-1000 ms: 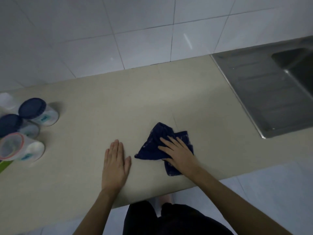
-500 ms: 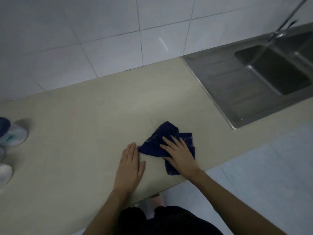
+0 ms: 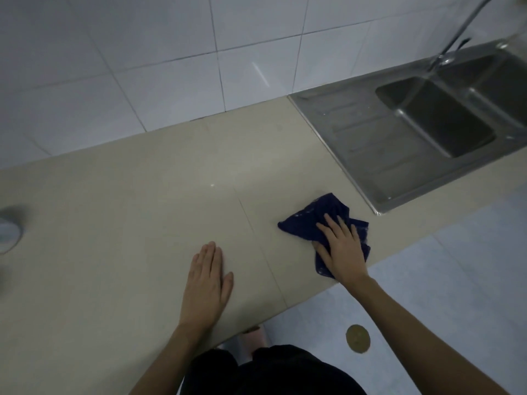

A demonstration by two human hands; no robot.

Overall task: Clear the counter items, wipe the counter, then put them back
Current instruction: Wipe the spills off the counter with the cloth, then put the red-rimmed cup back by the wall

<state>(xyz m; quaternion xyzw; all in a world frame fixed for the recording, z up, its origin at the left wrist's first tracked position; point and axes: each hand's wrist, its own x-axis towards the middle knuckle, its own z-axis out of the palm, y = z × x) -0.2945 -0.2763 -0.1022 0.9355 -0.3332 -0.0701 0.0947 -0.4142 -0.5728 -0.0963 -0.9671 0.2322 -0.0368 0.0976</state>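
Note:
A crumpled dark blue cloth (image 3: 309, 219) lies on the beige counter (image 3: 142, 212) near its front edge, a little left of the sink. My right hand (image 3: 340, 248) presses flat on the cloth, fingers spread over it. My left hand (image 3: 208, 276) rests palm down on the bare counter, well left of the cloth, fingers together and holding nothing. One white container (image 3: 8, 233) shows partly at the far left edge of the counter.
A steel sink (image 3: 427, 121) with a ribbed drainboard and a tap (image 3: 456, 38) occupies the right end. A white tiled wall (image 3: 171, 67) backs the counter. Below the front edge are a pale floor, a round floor drain (image 3: 357, 342) and my legs.
My right hand has slid the cloth to the right, toward the sink, away from my left hand. The view has turned right, so the containers on the left have almost left the frame.

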